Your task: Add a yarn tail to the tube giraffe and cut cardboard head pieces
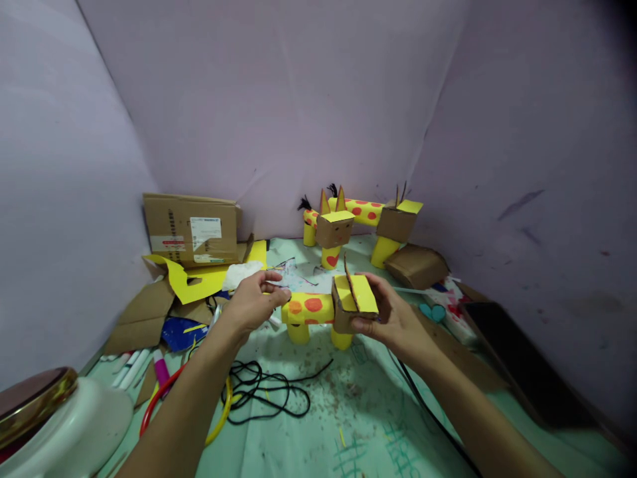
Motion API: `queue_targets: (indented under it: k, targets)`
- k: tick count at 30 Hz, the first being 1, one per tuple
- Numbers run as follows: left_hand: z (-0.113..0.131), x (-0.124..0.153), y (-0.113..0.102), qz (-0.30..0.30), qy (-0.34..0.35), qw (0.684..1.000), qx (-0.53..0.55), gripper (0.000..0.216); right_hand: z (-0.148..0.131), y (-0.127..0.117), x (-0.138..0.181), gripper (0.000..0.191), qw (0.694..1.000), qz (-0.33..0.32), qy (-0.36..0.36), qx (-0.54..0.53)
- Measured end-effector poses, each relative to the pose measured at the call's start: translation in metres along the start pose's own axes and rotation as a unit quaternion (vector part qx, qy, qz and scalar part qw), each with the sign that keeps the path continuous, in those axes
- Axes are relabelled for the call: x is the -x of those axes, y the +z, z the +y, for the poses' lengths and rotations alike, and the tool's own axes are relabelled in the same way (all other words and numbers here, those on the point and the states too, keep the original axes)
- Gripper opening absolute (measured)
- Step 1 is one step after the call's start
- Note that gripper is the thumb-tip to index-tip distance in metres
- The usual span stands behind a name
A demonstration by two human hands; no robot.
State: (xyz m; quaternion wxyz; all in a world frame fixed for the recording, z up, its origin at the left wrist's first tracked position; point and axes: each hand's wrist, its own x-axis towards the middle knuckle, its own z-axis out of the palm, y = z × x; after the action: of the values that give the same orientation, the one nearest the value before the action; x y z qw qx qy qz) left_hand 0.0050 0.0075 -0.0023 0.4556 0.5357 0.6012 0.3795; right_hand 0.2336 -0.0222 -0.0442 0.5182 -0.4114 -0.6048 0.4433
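A yellow paper animal figure [313,307] with orange-red spots, tube legs and a cardboard box head stands on the table in front of me. My right hand [385,315] holds the head, thumb at the front and fingers behind. A yellow flap and an upright cardboard strip [350,282] top that head. At the tail end is my left hand [259,299], its fingers apart and the thumb tip at the tube's edge, by a small dark spot. Below the figure lies a tangled black cord [269,392].
Two similar figures, one with pointed ears [336,232] and a larger one [395,226], stand at the back. A cardboard box [192,229], yellow paper scraps [199,285] and markers [134,368] lie left. A dark phone-like slab [522,362] is right; a white container [89,425] is near left.
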Motion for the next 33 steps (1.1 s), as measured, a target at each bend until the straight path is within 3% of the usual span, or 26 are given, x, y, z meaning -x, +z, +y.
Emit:
queue_targets:
  k: [12, 24, 29, 33]
  targets:
    - [0.002, -0.002, -0.009, 0.004, 0.005, 0.999, 0.042, 0.037, 0.0, -0.001, 0.0, 0.067, 1.0, 0.004, 0.002, -0.004]
    - [0.008, 0.001, -0.037, 0.124, 0.044, 0.987, 0.097, 0.027, 0.004, -0.004, -0.006, 0.073, 0.998, 0.018, 0.012, -0.06]
    - [-0.002, 0.012, -0.034, 0.073, 0.046, 0.986, 0.144, 0.031, -0.001, -0.011, -0.026, 0.081, 0.987, -0.08, 0.038, -0.134]
    - [-0.022, 0.026, -0.023, 0.025, 0.03, 0.983, 0.178, 0.034, 0.002, -0.012, -0.047, 0.074, 0.965, -0.162, 0.039, -0.203]
